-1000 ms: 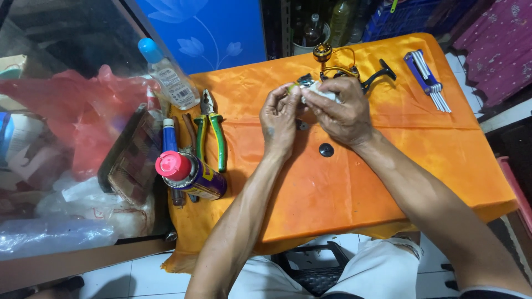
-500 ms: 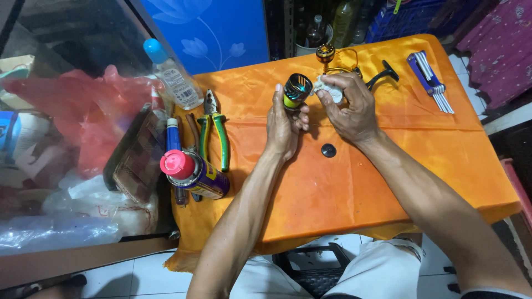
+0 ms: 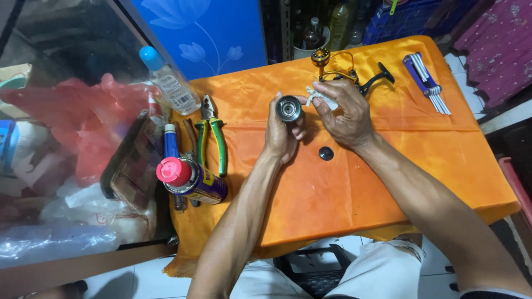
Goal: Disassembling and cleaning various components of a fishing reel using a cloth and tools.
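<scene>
- 1 spray can and 1 pair of green pliers lie by the table's left edge; bare orange cloth spreads nearest me.
- 1 black cap sits just below my hands.
- My left hand grips 1 spool, now facing me; right hand pinches 1 white cloth.
- 1 reel body and 1 hex-key set lie farthest.

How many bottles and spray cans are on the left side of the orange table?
2: a clear bottle with a blue cap at the far left corner, and a spray can with a red cap lying nearer; the clutter may hide others.
</scene>
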